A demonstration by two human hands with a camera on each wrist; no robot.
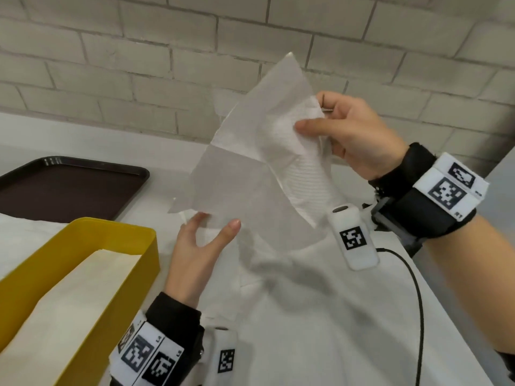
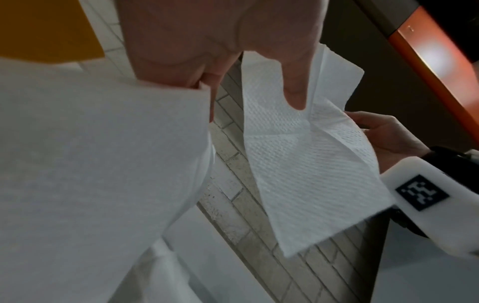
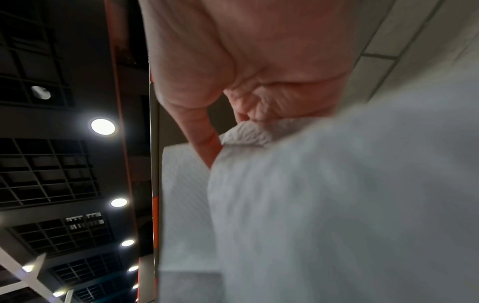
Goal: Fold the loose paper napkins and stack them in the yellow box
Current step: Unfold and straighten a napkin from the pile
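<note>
Up in the air now, well above the desk: one loose paper napkin, spread wide and sagging between two hands. Looks feather-light, limp, embossed, creased into quarters already; likely to tear or crumple under any hard tug, so best taken at corners and edges, on the crease lines, with light pinches. Right hand up high at the far edge, thumb pressed over bunched paper, fingers curled behind it: a closed pinch, firmly gripping the napkin. Confirmed from the right wrist view, paper gathered between thumb and fingers. Left hand lower down, reaching up at the near bottom edge, thumb and forefinger spread apart with tips touching the sheet; from the left wrist view, thumb lying flat on the paper, fingers tucked behind a fold. Loose half-open grip, more steadying than clamping. Yellow box waiting at lower left on the desk, pale folded napkins lying inside it. Dark brown tray sitting beyond the box, against the brick wall. More white paper spread on the desk beneath the hands.
</note>
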